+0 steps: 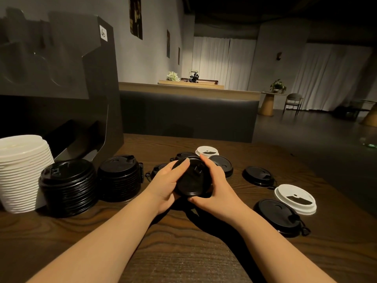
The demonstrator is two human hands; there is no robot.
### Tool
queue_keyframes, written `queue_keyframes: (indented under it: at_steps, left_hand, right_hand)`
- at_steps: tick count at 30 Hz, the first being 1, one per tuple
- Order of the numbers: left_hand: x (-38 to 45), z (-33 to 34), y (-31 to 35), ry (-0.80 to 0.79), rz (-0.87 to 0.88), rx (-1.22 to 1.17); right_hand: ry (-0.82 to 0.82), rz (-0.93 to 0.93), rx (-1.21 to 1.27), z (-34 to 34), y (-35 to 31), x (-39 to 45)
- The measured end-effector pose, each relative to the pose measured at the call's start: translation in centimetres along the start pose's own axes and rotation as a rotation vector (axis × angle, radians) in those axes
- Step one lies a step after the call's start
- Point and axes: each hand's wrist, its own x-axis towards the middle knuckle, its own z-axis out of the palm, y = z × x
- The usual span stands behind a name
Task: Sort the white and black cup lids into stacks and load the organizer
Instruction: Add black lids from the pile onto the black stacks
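We hold a black cup lid (191, 178) between both hands over the middle of the desk (183, 252), tilted so that its top faces us. Our left hand (166, 185) curls round its left rim with the thumb lying across the top, and our right hand (214, 180) grips the right rim, thumb at the near edge and fingers at the far edge. Just behind the held lid, loose black lids (221, 165) lie flat on the desk, with a single white lid (207, 151) beyond them toward the far edge. To the right another black lid (258, 176) lies alone, and nearer the right edge a white lid (295, 199) sits just beside a black lid (278, 215) with a dangling plug. On the left side stand three stacks in a row: a stack of black lids (120, 177) nearest the hands, a second black stack (68, 186) touching it, and a tall stack of white lids (23, 172) at the left edge. Behind the stacks, at the far left corner, rises the dark organizer (61, 78), with a small white label (103, 33) on its upper side.
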Motion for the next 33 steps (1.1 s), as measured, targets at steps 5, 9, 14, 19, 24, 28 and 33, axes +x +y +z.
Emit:
queue_keyframes:
  at_steps: [5,9,14,19,24,28,33]
  left_hand:
    - [0.0,-0.2,0.3,-0.066,-0.016,-0.065]
    - [-0.1,0.0,0.3,-0.048,0.035,0.151]
    - [0.4,-0.2,0.0,0.088,0.143,0.355]
    - [1.0,-0.5,1.3,0.257,0.136,-0.056]
    - [1.3,-0.9,1.1,0.349,0.0,-0.27]
    - [1.3,-1.3,1.1,0.309,0.011,-0.376]
    - [1.4,-1.6,1.2,0.328,0.027,-0.333]
  right_hand:
    - [0.132,0.139,0.335,-0.3,-0.7,0.4]
    - [0.225,0.144,0.258,-0.4,-0.7,0.6]
    - [0.243,0.19,0.238,-0.5,-0.5,0.6]
    - [0.277,0.284,-0.264,-1.5,2.4,1.5]
    - [0.004,0.372,-0.498,-1.2,4.3,2.2]
    - [-0.03,0.371,-0.543,-1.3,4.0,2.3]
    - [0.039,0.305,-0.713,-1.7,2.5,1.2]
